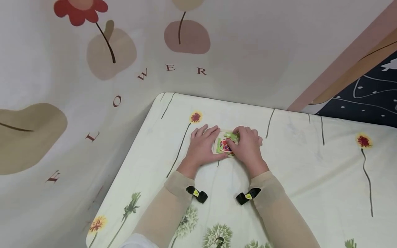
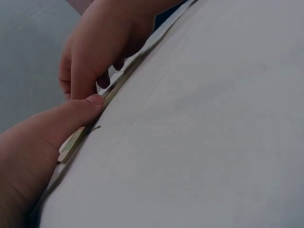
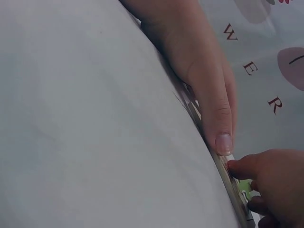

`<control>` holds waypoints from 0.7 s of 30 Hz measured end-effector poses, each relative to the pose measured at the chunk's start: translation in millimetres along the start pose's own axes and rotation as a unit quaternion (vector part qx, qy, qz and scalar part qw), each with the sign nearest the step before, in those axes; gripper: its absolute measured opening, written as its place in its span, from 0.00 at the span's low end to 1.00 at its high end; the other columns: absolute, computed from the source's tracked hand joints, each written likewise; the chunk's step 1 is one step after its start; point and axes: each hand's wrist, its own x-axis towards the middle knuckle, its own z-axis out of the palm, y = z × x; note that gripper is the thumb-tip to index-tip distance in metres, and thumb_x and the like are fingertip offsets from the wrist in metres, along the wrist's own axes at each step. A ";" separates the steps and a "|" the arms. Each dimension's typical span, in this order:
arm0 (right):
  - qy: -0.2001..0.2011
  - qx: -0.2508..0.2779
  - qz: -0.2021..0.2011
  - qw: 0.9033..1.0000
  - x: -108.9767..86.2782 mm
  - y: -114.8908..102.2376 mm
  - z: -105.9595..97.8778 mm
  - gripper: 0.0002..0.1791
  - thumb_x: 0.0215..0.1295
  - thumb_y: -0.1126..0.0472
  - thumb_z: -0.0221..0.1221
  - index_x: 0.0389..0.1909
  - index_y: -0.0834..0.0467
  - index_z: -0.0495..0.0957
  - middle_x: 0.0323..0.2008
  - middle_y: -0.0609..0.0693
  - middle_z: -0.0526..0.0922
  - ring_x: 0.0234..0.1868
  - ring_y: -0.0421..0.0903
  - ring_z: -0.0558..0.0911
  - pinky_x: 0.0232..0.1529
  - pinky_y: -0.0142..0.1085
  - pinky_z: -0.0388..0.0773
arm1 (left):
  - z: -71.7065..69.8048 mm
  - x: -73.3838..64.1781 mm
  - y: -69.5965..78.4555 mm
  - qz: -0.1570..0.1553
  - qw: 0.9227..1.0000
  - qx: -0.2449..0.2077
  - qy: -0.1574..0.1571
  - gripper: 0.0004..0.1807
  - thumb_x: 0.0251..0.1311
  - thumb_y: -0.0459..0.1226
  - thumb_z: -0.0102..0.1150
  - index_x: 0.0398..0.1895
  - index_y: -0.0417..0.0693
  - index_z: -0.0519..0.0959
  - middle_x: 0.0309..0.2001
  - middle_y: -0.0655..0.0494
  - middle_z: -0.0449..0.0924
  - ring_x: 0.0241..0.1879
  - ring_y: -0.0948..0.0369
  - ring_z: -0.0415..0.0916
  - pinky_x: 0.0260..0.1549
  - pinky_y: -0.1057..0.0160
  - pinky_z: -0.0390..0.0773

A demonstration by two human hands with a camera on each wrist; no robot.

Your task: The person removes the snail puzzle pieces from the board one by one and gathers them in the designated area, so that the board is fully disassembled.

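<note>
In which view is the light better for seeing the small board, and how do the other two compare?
Head view: brightest, the small board clearly coloured, though the right hand covers part of it; left wrist view: dim, the board almost edge-on; right wrist view: also dim, the cloth a bluish grey with little detail.

The head camera looks from high up, forward and down, at the flowery cloth (image 1: 310,165) and the wall sheet (image 1: 248,62) behind it. The black camera on the left wrist (image 1: 198,195) sits low and close and looks, tipped sideways, past the left hand (image 1: 201,146) to the right hand (image 1: 247,146). The right wrist's camera (image 1: 247,196) looks the other way, just as low and tipped. All three see both hands and the little board (image 1: 222,146). The head and right wrist views share the letters W, E, R (image 1: 170,68).
</note>
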 end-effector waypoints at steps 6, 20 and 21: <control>0.019 0.051 -0.016 0.998 -0.2 0.8 -4.2 0.20 0.66 0.53 0.74 0.52 0.61 0.84 0.49 0.57 0.87 0.52 0.60 0.79 0.62 0.59 0.69 | 0.2 2.5 0.0 0.006 1.000 0.013 0.003 0.59 0.56 0.76 0.60 0.84 0.54 0.63 0.83 0.59 0.60 0.82 0.49 0.48 0.76 0.38 0.47; 0.001 0.073 -0.017 0.997 2.0 4.1 -0.2 0.21 0.70 0.56 0.72 0.59 0.61 0.86 0.48 0.55 0.87 0.52 0.55 0.82 0.60 0.51 0.78 | -1.1 1.8 0.1 0.003 1.000 0.004 0.001 0.58 0.56 0.75 0.62 0.84 0.54 0.65 0.82 0.59 0.61 0.82 0.48 0.49 0.77 0.37 0.46; 0.001 0.066 -0.021 0.998 2.3 4.0 0.2 0.22 0.70 0.55 0.72 0.60 0.61 0.86 0.49 0.56 0.87 0.52 0.55 0.82 0.60 0.51 0.78 | -1.1 1.6 -0.1 0.003 1.000 0.004 0.002 0.58 0.56 0.75 0.62 0.84 0.54 0.65 0.82 0.58 0.61 0.82 0.48 0.49 0.77 0.37 0.46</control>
